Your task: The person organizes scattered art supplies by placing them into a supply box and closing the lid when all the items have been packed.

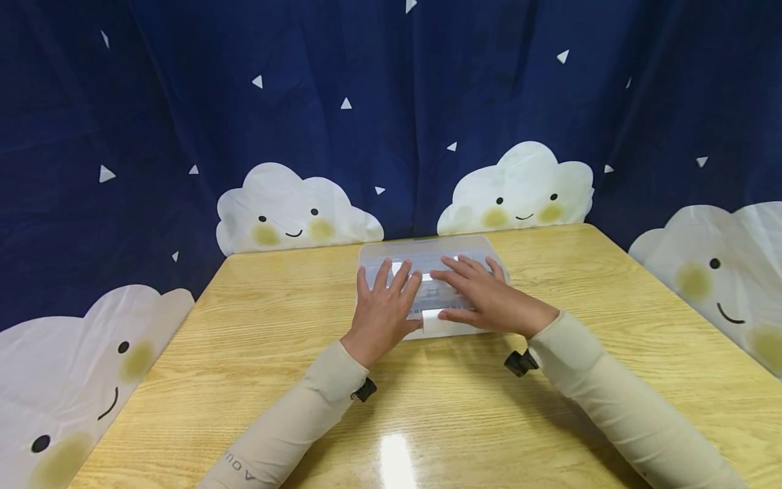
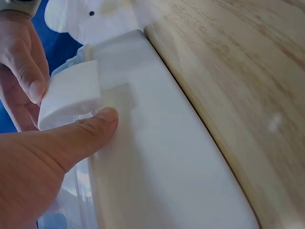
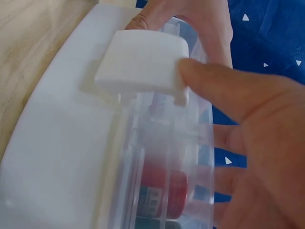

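A white plastic box with a clear lid rests on the table, its white latch at the middle of the near side. My left hand lies over the lid's left part, fingers spread. Its thumb touches the box front beside the latch in the left wrist view. Over the right part lies my right hand, fingers extended on the lid, thumb tip touching the latch. In the right wrist view the latch flap stands off the box wall. A red container shows through the clear plastic.
The wooden table runs out on both sides of the box. Behind it hangs a dark blue curtain with white clouds and small triangles. A small black device is at the right wrist.
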